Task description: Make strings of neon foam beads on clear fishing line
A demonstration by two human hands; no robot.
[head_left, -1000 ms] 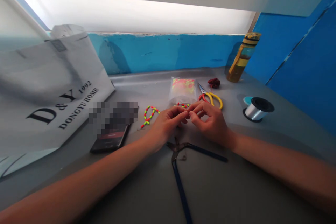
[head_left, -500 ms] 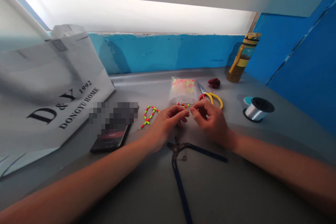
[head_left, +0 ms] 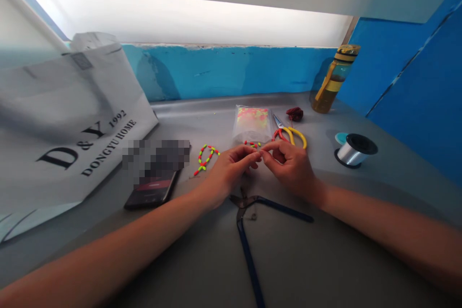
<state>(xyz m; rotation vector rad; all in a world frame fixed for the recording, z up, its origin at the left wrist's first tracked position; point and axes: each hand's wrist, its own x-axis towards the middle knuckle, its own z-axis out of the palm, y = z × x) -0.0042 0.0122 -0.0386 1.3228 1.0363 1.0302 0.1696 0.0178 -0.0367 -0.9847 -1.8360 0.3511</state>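
Head cam: L hand (head_left: 234,167) & R hand (head_left: 291,169) are held tip to tip or nearly; each grip is pinched together, contents too small to tell. Red/yellow-green bead string (head_left: 204,164) is laid on table (head_left: 202,260) just L of L hand; bead bag (head_left: 252,124) & scissors (head_left: 288,132) are set beyond, spread blue-handled pliers (head_left: 243,205) nearer.

One pair of pliers (head_left: 243,206), one bottle (head_left: 331,85)

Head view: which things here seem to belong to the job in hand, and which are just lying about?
Likely the job's, judging by nearness to the left hand and right hand:
bead strand
small bead group
bag of beads
pliers
scissors

Probably just lying about:
phone
white carrier bag
bottle
spool, though unsure
dark red bundle, also unsure
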